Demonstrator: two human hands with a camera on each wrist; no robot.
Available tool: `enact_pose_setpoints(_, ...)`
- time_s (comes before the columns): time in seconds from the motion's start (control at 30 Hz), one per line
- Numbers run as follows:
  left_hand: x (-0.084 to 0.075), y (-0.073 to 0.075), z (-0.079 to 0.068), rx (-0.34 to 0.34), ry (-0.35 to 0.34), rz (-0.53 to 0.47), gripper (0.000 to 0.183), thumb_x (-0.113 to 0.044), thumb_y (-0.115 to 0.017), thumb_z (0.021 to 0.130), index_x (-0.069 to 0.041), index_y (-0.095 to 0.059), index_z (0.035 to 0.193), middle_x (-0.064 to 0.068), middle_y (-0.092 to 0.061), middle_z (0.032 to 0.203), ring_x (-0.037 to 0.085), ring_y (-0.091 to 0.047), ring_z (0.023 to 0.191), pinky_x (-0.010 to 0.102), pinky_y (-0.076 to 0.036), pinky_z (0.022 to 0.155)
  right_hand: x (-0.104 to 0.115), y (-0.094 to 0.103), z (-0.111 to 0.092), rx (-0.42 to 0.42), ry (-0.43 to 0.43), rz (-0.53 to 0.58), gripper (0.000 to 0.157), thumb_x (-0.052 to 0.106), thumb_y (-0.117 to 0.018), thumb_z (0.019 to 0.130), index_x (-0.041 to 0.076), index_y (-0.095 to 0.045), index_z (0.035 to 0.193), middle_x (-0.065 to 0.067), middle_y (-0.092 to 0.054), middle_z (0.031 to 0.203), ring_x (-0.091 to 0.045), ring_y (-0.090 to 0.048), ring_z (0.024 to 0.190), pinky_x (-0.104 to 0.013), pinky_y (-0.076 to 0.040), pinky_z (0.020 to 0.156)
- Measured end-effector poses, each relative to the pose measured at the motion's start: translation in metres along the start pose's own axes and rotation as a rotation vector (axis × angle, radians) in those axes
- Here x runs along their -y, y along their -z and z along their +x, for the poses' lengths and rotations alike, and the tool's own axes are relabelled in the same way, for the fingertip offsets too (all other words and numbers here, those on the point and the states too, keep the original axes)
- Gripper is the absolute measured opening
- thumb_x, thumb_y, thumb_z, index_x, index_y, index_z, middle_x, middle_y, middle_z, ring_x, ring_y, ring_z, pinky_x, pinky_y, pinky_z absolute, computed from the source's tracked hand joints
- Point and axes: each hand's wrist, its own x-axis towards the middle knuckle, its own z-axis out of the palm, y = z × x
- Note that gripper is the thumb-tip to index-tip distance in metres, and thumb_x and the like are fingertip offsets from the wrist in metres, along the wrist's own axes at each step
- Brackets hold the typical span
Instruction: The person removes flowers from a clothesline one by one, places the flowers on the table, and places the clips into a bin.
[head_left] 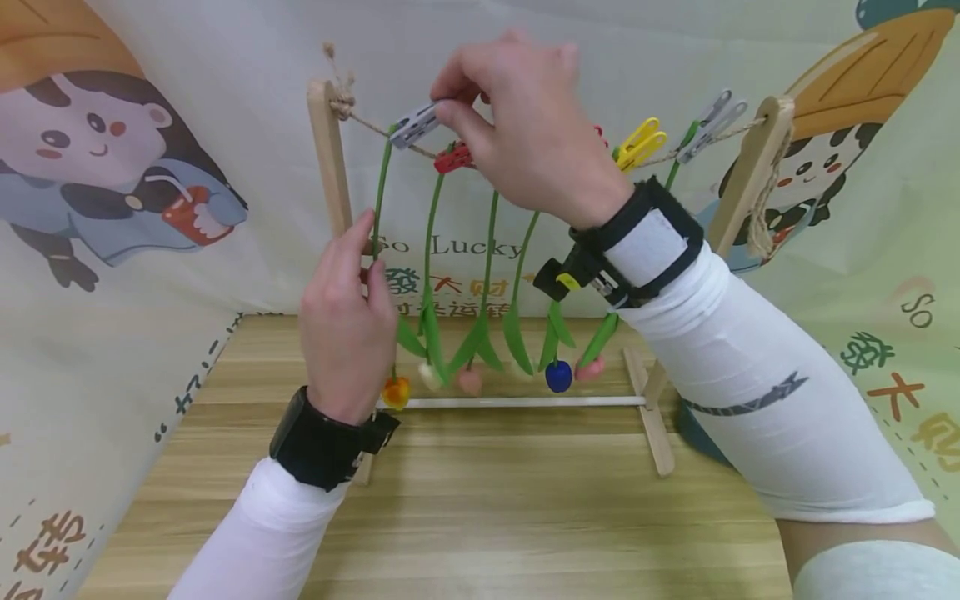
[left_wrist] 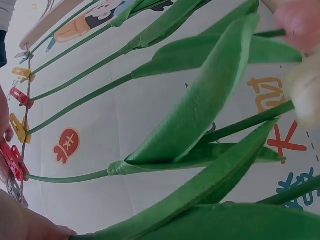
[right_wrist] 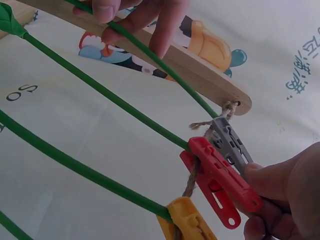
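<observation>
My right hand (head_left: 536,125) pinches a grey clothespin (head_left: 414,125) at the left end of a twine rope (head_left: 367,125). The clothespin's tip meets the top of a green tulip stem (right_wrist: 175,75), at the rope. Lower down, my left hand (head_left: 348,325) holds that same stem between thumb and fingers. Its orange flower (head_left: 396,392) hangs head down below the hand. Beside the grey clothespin, a red clothespin (right_wrist: 220,175) clips another stem to the rope. A yellow-orange clothespin (right_wrist: 187,220) follows. In the left wrist view, green leaves (left_wrist: 200,105) cover much of the scene.
The rope spans a left wooden post (head_left: 330,158) and a right wooden post (head_left: 742,183), joined low by a white rod (head_left: 517,402). More tulips hang upside down, among them a blue flower (head_left: 558,377). A yellow clothespin (head_left: 640,144) and another grey clothespin (head_left: 711,125) sit farther right.
</observation>
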Motion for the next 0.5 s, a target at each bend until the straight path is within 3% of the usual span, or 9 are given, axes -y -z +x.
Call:
enact_pose_setpoints(0.17, 0.002, 0.007, -0.008, 0.018, 0.022, -0.016, 0.041, 0.005, -0.06, 0.105, 0.002, -0.061, 0.146, 0.022, -0.07, 0.118, 0.032, -0.069, 0.093, 0.044, -0.061, 0.079, -0.009, 0.002, -0.007, -0.125, 0.053, 0.023, 0.023, 0.022, -0.062, 0.11, 0.007, -0.078, 0.113, -0.004, -0.078, 0.109, -0.024, -0.057, 0.107, -0.042, -0.027, 0.106)
enact_pose_setpoints(0.3, 0.002, 0.017, -0.016, 0.035, 0.051, -0.015, 0.044, 0.006, -0.061, 0.104, 0.0, -0.06, 0.148, 0.021, -0.07, 0.116, 0.031, -0.069, 0.091, 0.039, -0.059, 0.076, -0.015, 0.007, -0.015, -0.223, 0.112, 0.06, 0.022, 0.017, -0.063, 0.109, 0.001, -0.078, 0.111, -0.009, -0.078, 0.105, -0.026, -0.061, 0.1, -0.034, -0.037, 0.098)
enact_pose_setpoints(0.4, 0.001, 0.026, -0.022, 0.044, 0.058, -0.007, 0.047, 0.006, -0.061, 0.104, -0.003, -0.059, 0.15, 0.019, -0.07, 0.12, 0.029, -0.069, 0.091, 0.031, -0.056, 0.074, -0.02, 0.013, -0.024, -0.286, 0.162, 0.083, 0.023, 0.015, -0.063, 0.109, -0.003, -0.077, 0.111, -0.013, -0.077, 0.103, -0.027, -0.061, 0.094, -0.031, -0.043, 0.086)
enact_pose_setpoints(0.5, -0.002, 0.033, -0.028, 0.046, 0.048, -0.008, 0.048, 0.006, -0.062, 0.103, -0.005, -0.06, 0.15, 0.018, -0.071, 0.121, 0.029, -0.069, 0.09, 0.023, -0.05, 0.074, -0.025, 0.021, -0.036, -0.323, 0.198, 0.1, 0.026, 0.017, -0.062, 0.109, -0.005, -0.075, 0.113, -0.017, -0.076, 0.103, -0.029, -0.057, 0.093, -0.031, -0.041, 0.085)
